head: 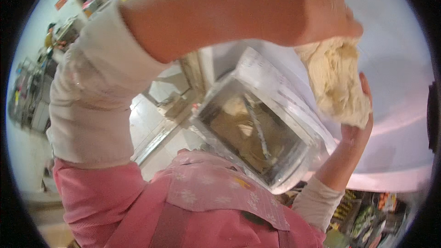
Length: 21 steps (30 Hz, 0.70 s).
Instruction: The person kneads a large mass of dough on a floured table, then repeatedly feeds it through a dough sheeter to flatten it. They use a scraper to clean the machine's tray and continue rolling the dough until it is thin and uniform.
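Observation:
My left hand reaches across the top of the view and grips the upper end of a thick, pale, stretchy piece of dough. The fingertips are partly hidden. Behind the dough's lower right side is my right hand, holding that end; some of its fingers show at the edge and the rest are covered. The dough hangs between both hands, with a rough, torn surface. Lower and to the left stands a metal dough mixer, its open bowl in blurred view, with a metal bar crossing the inside.
A pale, smooth surface lies at the right, beyond the dough. Produce shows in containers at the lower right. Tiled floor and a metal-edged frame lie left of the mixer. A person is at the far left among kitchen items.

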Tool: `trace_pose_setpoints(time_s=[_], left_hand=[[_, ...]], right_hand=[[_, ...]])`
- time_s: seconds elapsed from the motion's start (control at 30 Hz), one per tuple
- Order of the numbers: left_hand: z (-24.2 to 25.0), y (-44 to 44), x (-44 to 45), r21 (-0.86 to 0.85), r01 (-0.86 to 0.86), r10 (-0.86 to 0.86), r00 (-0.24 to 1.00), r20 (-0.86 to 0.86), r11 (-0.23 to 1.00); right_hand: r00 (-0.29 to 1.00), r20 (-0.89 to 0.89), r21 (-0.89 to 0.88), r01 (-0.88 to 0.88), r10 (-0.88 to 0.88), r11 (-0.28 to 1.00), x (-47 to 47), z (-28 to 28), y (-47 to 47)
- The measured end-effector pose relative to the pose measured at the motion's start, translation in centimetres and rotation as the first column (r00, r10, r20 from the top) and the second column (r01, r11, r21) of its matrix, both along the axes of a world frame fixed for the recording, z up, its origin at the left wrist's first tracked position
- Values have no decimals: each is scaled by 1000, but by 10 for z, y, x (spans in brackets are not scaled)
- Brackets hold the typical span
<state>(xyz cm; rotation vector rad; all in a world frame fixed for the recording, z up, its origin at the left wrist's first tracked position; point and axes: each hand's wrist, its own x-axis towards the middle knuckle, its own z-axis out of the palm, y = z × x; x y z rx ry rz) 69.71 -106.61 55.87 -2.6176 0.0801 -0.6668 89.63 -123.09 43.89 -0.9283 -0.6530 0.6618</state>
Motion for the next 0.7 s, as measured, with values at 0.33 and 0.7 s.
trace_pose_setpoints(time_s=[0.33, 0.7], left_hand=[[-116, 27, -49, -620, -103, 102, 994, -38, 778], [-201, 143, -449, -924, -301, 145, 951, -272, 235]], right_hand=[[856, -267, -28, -465, 442, 885, -85, -114, 80], [435, -13, -479, -793, 900, 376, -301, -172, 254]])
